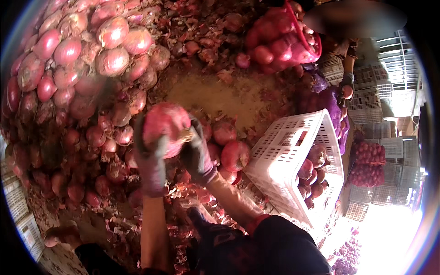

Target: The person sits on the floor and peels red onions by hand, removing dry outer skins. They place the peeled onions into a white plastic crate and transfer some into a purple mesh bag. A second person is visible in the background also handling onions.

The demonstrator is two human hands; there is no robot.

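Observation:
A large red onion (pixel 166 129) is held between both gloved hands in the middle of the view. My left hand (pixel 151 161) closes on its left and lower side; my right hand (pixel 199 154) grips its right side by the dry, pale stem end. The onion and fingers are slightly blurred. Just right of my right hand, loose red onions (pixel 235 155) lie on the floor. A big heap of red onions (pixel 112 62) rises at the left. A white plastic crate (pixel 285 144) with several onions inside stands tilted at the right.
A red mesh bag of onions (pixel 275 41) lies at the upper right. Beside it another person's gloved hand (pixel 346 90) holds an onion near a purple mesh bag (pixel 331 103). Stacked crates (pixel 366 99) stand behind. Dry onion skins (pixel 206 41) litter the ground. A bare foot (pixel 62 235) is at the lower left.

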